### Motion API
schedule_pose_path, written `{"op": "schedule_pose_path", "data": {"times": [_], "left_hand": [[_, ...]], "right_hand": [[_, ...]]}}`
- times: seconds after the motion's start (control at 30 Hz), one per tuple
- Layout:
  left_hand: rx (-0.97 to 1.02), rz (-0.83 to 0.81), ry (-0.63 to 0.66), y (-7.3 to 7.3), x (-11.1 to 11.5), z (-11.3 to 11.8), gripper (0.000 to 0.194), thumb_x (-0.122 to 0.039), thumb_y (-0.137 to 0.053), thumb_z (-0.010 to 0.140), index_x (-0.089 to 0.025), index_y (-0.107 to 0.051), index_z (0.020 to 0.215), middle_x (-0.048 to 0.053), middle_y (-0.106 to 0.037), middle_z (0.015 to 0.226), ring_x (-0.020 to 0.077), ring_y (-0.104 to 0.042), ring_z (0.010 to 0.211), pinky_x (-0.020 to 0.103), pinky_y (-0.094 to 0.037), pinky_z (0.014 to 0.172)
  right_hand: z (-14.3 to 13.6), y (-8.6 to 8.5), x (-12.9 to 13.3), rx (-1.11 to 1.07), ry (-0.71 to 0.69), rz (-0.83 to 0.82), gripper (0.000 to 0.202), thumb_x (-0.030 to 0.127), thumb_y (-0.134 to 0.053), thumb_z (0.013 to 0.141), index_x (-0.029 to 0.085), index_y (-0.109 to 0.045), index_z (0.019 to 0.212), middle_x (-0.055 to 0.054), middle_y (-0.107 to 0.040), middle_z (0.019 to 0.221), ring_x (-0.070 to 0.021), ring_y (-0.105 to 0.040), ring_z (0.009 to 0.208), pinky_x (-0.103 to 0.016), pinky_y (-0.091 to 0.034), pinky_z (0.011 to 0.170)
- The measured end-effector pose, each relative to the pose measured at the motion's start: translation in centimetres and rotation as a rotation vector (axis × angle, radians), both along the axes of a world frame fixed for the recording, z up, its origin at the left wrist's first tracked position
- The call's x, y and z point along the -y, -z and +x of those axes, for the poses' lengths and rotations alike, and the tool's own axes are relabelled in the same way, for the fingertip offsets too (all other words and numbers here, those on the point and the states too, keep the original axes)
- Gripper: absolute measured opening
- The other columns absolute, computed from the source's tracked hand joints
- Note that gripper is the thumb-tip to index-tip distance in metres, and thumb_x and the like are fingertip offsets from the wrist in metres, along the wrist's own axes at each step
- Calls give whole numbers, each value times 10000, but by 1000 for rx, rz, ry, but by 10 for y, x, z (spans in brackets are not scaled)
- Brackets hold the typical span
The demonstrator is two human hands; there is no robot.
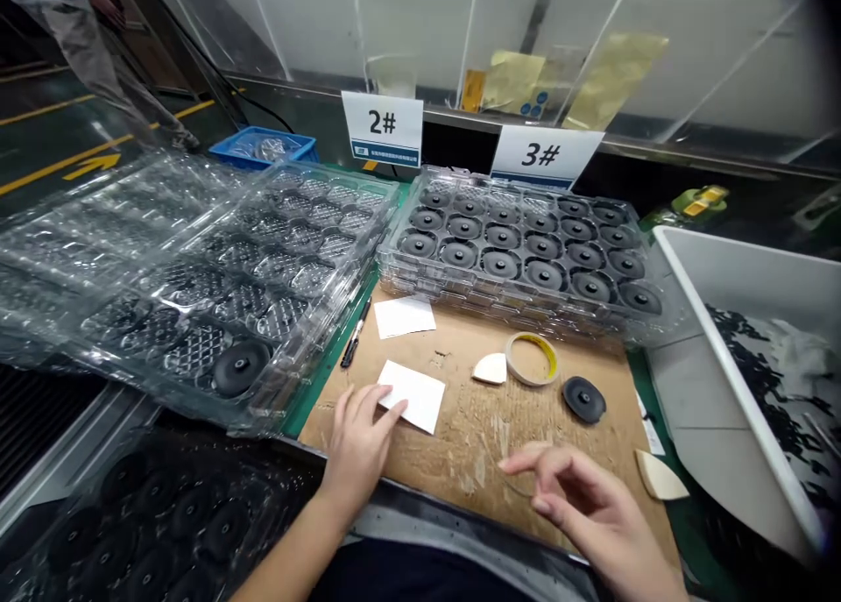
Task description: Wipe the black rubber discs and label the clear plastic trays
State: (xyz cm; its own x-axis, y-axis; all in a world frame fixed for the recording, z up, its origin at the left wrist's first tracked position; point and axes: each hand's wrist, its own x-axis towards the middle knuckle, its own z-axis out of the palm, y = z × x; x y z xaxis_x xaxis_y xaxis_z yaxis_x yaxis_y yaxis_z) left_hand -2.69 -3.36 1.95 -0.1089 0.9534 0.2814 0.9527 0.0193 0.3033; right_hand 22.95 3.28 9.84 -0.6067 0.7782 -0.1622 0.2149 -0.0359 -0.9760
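Observation:
My left hand (361, 431) rests at the lower left corner of a white paper card (415, 396), its fingertips touching the card. Over the brown cardboard (460, 462), my right hand (571, 497) is raised with its fingers curled apart and nothing visible between them. A second white card (405, 316) lies behind the first. Nearby are a cream wedge-shaped pad (490, 369), a roll of tape (553, 361) and a round black part (584, 399). Another cream pad (660, 477) lies at the cardboard's right edge.
Clear trays (503, 265) of black discs stand behind the cardboard, under signs 2# and 3#. More clear trays (263, 260) fill the left. A pen (355, 335) lies beside them. At right stands a white bin (710, 400) of black pieces. A person (98, 50) stands far left.

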Motion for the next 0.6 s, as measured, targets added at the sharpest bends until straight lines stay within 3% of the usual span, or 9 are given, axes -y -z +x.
{"op": "schedule_pose_path", "data": {"times": [0.17, 0.37, 0.47, 0.6], "left_hand": [[-22, -158, -42, 2, 25, 18, 335, -255, -426, 862, -292, -529, 1178, 81, -553, 1233, 252, -482, 1151, 548, -324, 968], [-40, -185, -123, 13, 33, 23, 395, -321, -449, 847, -306, -469, 1241, 141, -416, 1356, 279, -355, 1260, 528, -321, 983], [-49, -182, -140, 16, 35, 23, 376, -357, -452, 842, -328, -494, 1214, 148, -411, 1358, 277, -346, 1266, 520, -316, 990], [-69, -198, -118, 17, 36, 23, 435, -352, -428, 855, -341, -393, 1288, 184, -394, 1360, 293, -337, 1267, 519, -338, 971]], "right_hand": [[-46, 4, -6, -107, -101, -262, 128, 305, -504, 856, 219, -437, 789, -25, -632, 864, -162, -576, 871, -292, -417, 781], [-102, 36, -34, -77, -98, -308, 302, 436, -590, 761, 198, -408, 726, 61, -468, 585, -89, -457, 566, -205, -337, 534], [-125, 49, -49, -21, -152, -318, 349, 476, -614, 712, 195, -408, 730, 61, -477, 561, -90, -450, 527, -203, -314, 487], [-149, 60, -60, 28, -194, -300, 396, 444, -690, 622, 193, -404, 732, 57, -527, 575, -82, -458, 496, -187, -301, 445]]}}
